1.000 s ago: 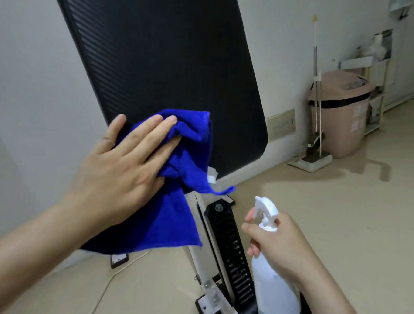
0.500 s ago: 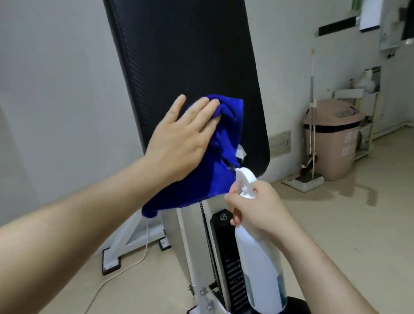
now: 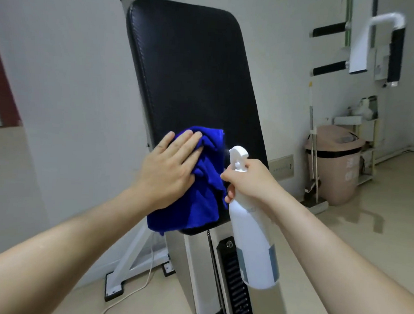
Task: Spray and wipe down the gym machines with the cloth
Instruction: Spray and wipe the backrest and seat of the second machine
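1. Blue cloth (image 3: pixel 209 188), bunched, pressed by flat-fingered left hand (image 3: pixel 168 176) low on black backrest pad (image 3: pixel 194 71).
2. White spray bottle (image 3: pixel 252 232) just right of it, neck gripped by right hand (image 3: pixel 253 181).
3. Nozzle raised nearer cloth's top than half a second ago.

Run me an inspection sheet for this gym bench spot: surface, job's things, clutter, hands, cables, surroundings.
Surface: black bench pad, tilted upright on a white frame.
Job's things: blue cloth against the pad's lower part; white spray bottle held just right of it.
Clutter: pink bin and a mop by the right wall.
Hands: left hand flat, pressing the cloth; right hand grips the bottle's neck.
Cables: white cord trailing to the floor by the frame's foot.
Surroundings: wall bars with black grips; beige floor.
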The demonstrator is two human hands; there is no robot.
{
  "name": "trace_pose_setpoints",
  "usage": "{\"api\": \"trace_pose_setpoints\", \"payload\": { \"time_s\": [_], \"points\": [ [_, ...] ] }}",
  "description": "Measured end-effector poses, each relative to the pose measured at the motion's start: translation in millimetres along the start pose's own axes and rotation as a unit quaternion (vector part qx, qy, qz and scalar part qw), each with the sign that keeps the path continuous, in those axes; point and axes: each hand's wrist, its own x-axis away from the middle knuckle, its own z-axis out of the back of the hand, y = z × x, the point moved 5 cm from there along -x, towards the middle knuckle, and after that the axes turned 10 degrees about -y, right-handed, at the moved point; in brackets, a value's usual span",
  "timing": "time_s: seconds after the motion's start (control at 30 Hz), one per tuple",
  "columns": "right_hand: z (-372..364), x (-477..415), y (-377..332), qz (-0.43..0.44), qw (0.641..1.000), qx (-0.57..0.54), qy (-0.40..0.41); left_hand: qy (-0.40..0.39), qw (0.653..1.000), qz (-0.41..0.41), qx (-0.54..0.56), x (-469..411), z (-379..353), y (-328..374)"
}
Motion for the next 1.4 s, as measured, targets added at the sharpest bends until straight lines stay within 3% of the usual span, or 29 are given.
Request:
{"api": "trace_pose_setpoints", "payload": {
  "time_s": [0.27,0.37,0.43,0.53,0.6,0.67,0.73,0.9,1.03,1.1,1.17,1.23,1.3,1.4],
  "points": [
    [4.6,-17.7,-36.7,0.039,0.999,0.009,-0.012,-0.08,0.98,-0.181,-0.036,24.0,-21.9,43.1],
    [5.2,-17.3,-35.7,0.04,0.999,-0.012,-0.018,-0.068,0.975,-0.207,-0.037,23.3,-19.7,42.1],
    [7.8,-15.9,-25.4,0.033,0.997,-0.072,-0.02,-0.036,0.985,-0.164,-0.041,8.1,-8.4,18.3],
    [17.1,-8.1,0.4,0.005,0.994,-0.107,-0.027,0.038,0.996,0.024,-0.074,-38.2,19.4,-49.3],
    [21.4,0.0,20.7,-0.014,0.995,-0.097,-0.034,0.018,0.992,0.115,-0.043,-65.9,34.0,-78.9],
    [24.3,6.8,38.6,-0.031,0.995,-0.091,-0.029,0.007,0.989,0.15,-0.001,-82.8,37.0,-73.9],
    [24.8,11.3,51.3,-0.036,0.994,-0.102,-0.014,0.011,0.995,0.101,-0.014,-83.7,24.9,-33.2],
    [21.5,30.2,80.5,-0.041,0.989,-0.141,0.008,-0.065,0.987,-0.139,-0.045,-31.9,-29.7,104.6],
    [16.3,52.1,100.4,-0.056,0.991,-0.124,-0.005,-0.161,0.954,-0.237,-0.094,-3.4,-48.9,139.8],
    [14.6,64.7,108.9,-0.062,0.991,-0.115,-0.007,-0.144,0.946,-0.268,-0.109,4.2,-45.8,134.3],
    [15.2,76.0,118.1,-0.065,0.991,-0.117,-0.021,-0.082,0.974,-0.196,-0.082,-1.6,-27.1,100.0],
    [14.4,86.1,126.7,-0.07,0.988,-0.124,-0.056,0.005,0.997,-0.061,-0.049,-11.3,-8.8,45.0],
    [7.4,93.3,137.4,-0.096,0.984,-0.098,-0.114,0.006,0.999,0.043,-0.024,-16.9,0.5,5.1],
    [-8.4,110.0,151.6,-0.151,0.97,-0.006,-0.192,-0.017,0.998,0.058,0.031,-12.7,-12.1,27.5]
  ]
}}
